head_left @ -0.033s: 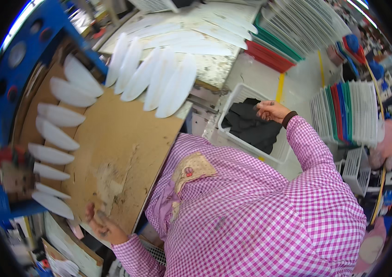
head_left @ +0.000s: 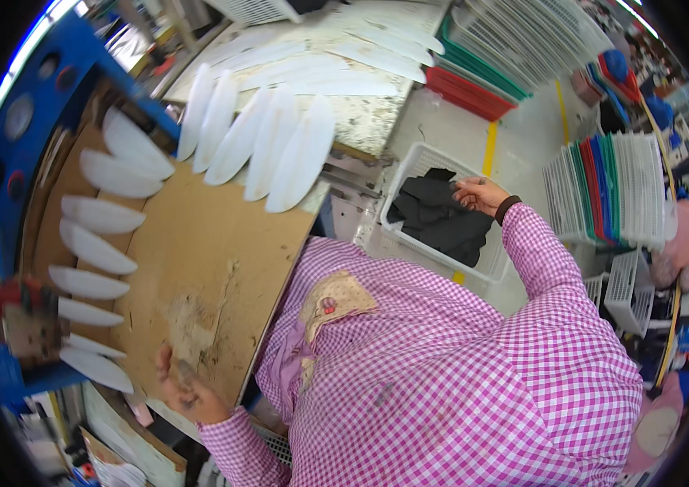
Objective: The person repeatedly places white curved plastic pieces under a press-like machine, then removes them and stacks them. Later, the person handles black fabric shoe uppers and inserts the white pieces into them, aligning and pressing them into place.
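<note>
My right hand point(head_left: 481, 197) reaches over a white plastic basket point(head_left: 497, 258) of flat black pieces point(head_left: 434, 213), cut from sheet material. Its fingers are bent together at the pile; whether a piece is between them is hidden. Low on the left, my left hand point(head_left: 189, 393) hovers by the near edge of a brown board point(head_left: 198, 235), fingers loosely apart and holding nothing. Long white leaf-shaped pieces point(head_left: 301, 154) lie along the far edge of this board. Several similar white pieces point(head_left: 90, 282) line its left side.
A blue machine point(head_left: 52, 105) borders the board on the left. Beyond stands a worn white table point(head_left: 361, 122) with more white pieces. Stacked baskets point(head_left: 531, 40) and another stack point(head_left: 641, 191) rise at the right. A checked garment covers my body beside the board.
The view has shifted slightly, so the board and white pieces appear a little further left. Both hands keep nearly the same pose, the right still over the black pieces.
</note>
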The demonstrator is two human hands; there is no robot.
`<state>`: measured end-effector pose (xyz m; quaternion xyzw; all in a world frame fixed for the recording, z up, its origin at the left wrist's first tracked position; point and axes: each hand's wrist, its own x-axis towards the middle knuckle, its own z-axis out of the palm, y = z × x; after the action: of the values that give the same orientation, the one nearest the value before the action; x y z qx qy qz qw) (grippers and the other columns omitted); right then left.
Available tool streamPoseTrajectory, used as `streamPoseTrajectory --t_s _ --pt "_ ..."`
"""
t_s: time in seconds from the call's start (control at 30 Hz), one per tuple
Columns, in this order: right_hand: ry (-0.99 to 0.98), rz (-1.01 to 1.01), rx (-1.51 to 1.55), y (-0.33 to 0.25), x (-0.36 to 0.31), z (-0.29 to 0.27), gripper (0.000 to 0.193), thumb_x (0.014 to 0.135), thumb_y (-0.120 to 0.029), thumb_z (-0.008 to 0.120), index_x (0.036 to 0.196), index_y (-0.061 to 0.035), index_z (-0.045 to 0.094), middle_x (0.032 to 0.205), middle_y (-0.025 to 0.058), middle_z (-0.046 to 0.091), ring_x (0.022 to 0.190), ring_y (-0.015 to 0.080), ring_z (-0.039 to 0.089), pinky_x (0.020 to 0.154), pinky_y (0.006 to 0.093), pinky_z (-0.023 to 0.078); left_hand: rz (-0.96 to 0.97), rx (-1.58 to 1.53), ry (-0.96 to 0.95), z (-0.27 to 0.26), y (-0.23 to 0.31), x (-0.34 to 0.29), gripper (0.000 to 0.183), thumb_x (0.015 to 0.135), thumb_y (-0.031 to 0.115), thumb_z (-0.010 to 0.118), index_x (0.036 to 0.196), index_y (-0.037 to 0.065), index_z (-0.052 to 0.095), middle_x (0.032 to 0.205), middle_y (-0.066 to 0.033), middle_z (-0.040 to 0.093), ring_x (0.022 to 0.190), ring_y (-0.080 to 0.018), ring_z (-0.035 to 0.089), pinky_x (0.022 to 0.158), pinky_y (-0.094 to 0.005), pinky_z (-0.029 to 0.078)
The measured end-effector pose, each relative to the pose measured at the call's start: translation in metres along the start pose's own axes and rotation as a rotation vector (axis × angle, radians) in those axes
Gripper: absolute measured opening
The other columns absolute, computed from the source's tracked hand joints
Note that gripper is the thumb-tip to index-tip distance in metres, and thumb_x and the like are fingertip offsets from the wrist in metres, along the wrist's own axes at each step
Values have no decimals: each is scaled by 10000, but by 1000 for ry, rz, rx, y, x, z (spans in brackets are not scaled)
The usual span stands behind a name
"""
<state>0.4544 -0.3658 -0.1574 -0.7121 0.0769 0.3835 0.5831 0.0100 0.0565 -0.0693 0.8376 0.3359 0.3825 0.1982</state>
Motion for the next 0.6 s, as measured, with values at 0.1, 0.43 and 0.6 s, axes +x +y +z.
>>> streamPoseTrajectory --t_s 0.1,0.43,0.6 --pt "178 87 207 63 24 -59 188 917 -271 571 996 -103 590 836 21 649 680 112 567 589 260 435 354 -26 -183 46 82 30 423 811 29 574 1220 -49 503 1154 -187 579 1061 -338 554 917 -403 429" --pt "411 475 171 220 72 -61 194 880 -165 613 1037 -66 556 817 61 648 599 143 597 545 305 466 1128 -28 -602 244 268 83 466 763 69 597 1214 -18 523 1201 -168 560 1100 -348 538 921 -471 427" --pt "443 495 180 262 93 -75 235 815 -97 667 998 -69 522 812 73 616 598 177 609 532 331 482 1120 296 -793 312 299 91 578 760 151 656 1294 44 461 1383 -125 414 1316 -299 342 1088 -484 253"
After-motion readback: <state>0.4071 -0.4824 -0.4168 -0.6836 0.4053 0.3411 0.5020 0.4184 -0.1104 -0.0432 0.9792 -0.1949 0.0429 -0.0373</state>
